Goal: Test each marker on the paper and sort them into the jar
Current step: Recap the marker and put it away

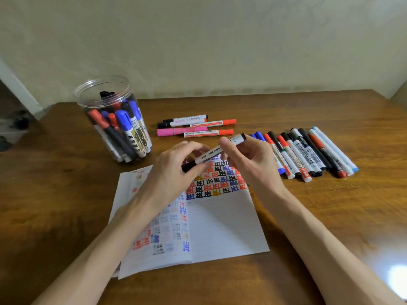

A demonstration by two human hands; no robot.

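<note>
Brown wood table (330,216) holds it all, and the white paper (220,227) lies in the middle of it. Over the far end of the paper, both hands hold one white marker (217,150) with black ends. The left hand (174,170) curls its fingers round the lower black end, which looks like the cap. The right hand (246,159) pinches the other end with thumb and fingers. I cannot tell if the cap is coming off or going back on.

The far end of the paper is full of little test marks in black, red and blue. The near part is blank. The jar (114,119) stands past the paper's far left corner, and it has lots of markers in it. So I think a good part of the job is done.

But a lot is left. To the right of the paper lies a long row of markers (308,153), side by side. Behind the paper lie five more markers (196,126), one of them pink. I guess the row waits for its turn, but what the five are for, I cannot tell
</note>
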